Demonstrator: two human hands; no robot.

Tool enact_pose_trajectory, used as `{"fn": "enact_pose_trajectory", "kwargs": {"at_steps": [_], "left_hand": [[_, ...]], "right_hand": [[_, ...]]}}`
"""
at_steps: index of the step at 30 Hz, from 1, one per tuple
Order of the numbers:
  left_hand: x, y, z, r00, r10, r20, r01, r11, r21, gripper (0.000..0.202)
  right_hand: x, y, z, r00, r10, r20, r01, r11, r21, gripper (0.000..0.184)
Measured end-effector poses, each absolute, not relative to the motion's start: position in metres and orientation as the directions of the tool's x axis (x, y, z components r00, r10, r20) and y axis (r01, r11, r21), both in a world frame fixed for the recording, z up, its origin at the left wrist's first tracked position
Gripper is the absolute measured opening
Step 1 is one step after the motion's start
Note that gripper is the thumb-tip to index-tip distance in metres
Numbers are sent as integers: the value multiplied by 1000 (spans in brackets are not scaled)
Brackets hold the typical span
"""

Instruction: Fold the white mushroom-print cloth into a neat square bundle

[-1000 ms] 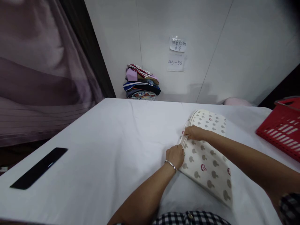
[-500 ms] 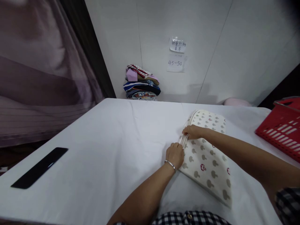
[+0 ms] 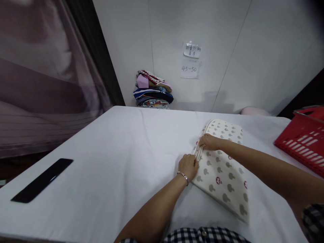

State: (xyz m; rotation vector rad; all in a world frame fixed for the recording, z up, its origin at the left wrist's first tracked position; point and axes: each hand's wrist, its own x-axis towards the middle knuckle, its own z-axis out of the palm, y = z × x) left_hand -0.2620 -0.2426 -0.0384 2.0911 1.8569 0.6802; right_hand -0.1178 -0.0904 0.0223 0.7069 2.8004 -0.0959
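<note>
A folded cream cloth (image 3: 220, 170) printed with grey-brown and a few red mushroom shapes lies on the right half of the white table. Its several layers show along the left edge. My left hand (image 3: 188, 166), with a silver bracelet at the wrist, is closed on that edge near its middle. Just beyond it, my right hand (image 3: 209, 141) pinches the same layered edge, its forearm crossing over the cloth. The fingertips of both hands are partly hidden by the layers.
On the left of the white-covered table (image 3: 106, 152) lies a long black flat object (image 3: 43, 180). A red basket (image 3: 303, 138) stands at the right edge. Several folded fabrics (image 3: 153, 89) are stacked by the back wall. A purplish curtain (image 3: 37, 84) hangs at left.
Both hands keep hold of the cloth's left edge. My left hand has shifted very slightly left, and the layers between the hands look drawn a little closer together.
</note>
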Motion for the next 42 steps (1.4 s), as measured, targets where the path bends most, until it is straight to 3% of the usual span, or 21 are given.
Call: {"fn": "enact_pose_trajectory", "kwargs": {"at_steps": [5, 9, 15, 23, 29, 37, 42], "left_hand": [[-265, -239, -31, -26, 993, 112, 860, -35, 509, 7], [-267, -239, -28, -60, 998, -10, 850, 57, 523, 8], [-264, -243, -28, -40, 999, 8, 866, 31, 498, 12], [-264, -242, -32, -20, 1000, 10, 879, 13, 476, 14], [-264, -244, -33, -16, 999, 28, 875, 0, 484, 20], [-266, -245, -33, 39, 998, 40, 890, -53, 453, 23], [-266, -245, -30, 57, 998, 40, 886, -69, 459, 21]], "right_hand": [[-120, -89, 15, -876, 465, -127, 471, 882, -22, 19], [-121, -88, 7, -875, 468, -125, 478, 876, -68, 19], [-113, -77, 13, -858, 509, -72, 514, 851, -109, 33], [-107, -87, 14, -920, 393, -1, 385, 901, -200, 18], [-105, -90, 7, -940, 334, 67, 321, 934, -157, 12], [-94, -95, 7, -917, 398, 30, 389, 907, -160, 16], [-101, -93, 10, -899, 431, -72, 437, 893, -108, 19]]}}
